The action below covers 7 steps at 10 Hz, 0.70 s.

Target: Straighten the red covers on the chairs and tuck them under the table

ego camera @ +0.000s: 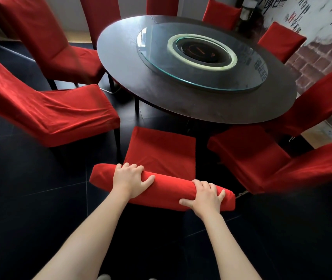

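A chair with a red cover (161, 150) stands right below me, its seat pointing at the round dark table (120, 73). My left hand (130, 179) grips the top of its backrest (169, 190) near the left end, fingers curled over the far side. My right hand (204, 196) grips the same top edge near the right end. The seat's front edge lies a little short of the table's rim. The cover on this chair looks smooth.
Several more red-covered chairs ring the table: two pulled out at the left (50, 114) (56, 47), two close at the right (262, 158) (322, 102), others at the far side. A glass turntable (201, 77) lies on the table. Dark tiled floor (39, 209) surrounds me.
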### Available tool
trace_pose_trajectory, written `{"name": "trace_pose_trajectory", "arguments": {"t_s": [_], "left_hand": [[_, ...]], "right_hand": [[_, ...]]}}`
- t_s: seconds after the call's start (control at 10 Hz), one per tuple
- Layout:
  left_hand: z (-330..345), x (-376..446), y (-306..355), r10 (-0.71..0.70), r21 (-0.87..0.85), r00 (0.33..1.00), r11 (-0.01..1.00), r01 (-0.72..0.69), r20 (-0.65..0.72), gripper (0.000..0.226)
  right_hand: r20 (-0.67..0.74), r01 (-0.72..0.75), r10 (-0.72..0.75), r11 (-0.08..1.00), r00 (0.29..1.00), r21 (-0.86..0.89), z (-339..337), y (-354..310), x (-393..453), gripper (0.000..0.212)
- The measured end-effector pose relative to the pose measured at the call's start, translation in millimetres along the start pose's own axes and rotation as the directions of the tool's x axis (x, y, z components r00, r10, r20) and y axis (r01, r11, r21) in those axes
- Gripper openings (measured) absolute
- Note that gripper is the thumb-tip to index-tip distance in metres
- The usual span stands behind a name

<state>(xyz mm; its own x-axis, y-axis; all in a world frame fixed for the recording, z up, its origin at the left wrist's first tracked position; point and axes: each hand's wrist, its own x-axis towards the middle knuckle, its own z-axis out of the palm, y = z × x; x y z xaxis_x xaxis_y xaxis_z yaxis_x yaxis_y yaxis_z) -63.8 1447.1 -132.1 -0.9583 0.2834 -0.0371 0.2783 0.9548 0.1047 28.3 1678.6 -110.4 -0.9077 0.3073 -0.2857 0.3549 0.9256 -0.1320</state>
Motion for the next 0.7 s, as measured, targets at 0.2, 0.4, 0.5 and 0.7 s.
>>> {"name": "trace_pose_trajectory", "arguments": {"t_s": [0.2,0.4,0.5,0.7], "left_hand": [[1.7,1.8,-0.3,-0.007,-0.002,1.000,1.000,0.007,-0.009,0.080],[-1.2,2.3,0.2,-0.004,0.038,0.999,0.999,0.002,0.048,0.078],[-6.2,4.9,1.3,-0.016,0.053,0.993,0.999,0.010,0.116,0.069],[-18.1,1.6,1.5,-0.043,-0.072,0.993,0.996,0.051,0.107,0.059]], "right_hand": [[0.017,0.005,-0.005,1.000,1.000,-0.002,-0.6,0.4,1.9,0.091],[0.051,0.005,-0.004,1.000,0.999,-0.003,-3.5,0.4,1.9,0.094],[0.116,0.006,-0.007,1.000,0.993,0.008,-7.6,0.3,6.8,0.096],[0.216,0.028,-0.047,0.995,0.975,0.091,-20.7,-3.4,15.8,0.093]]}}
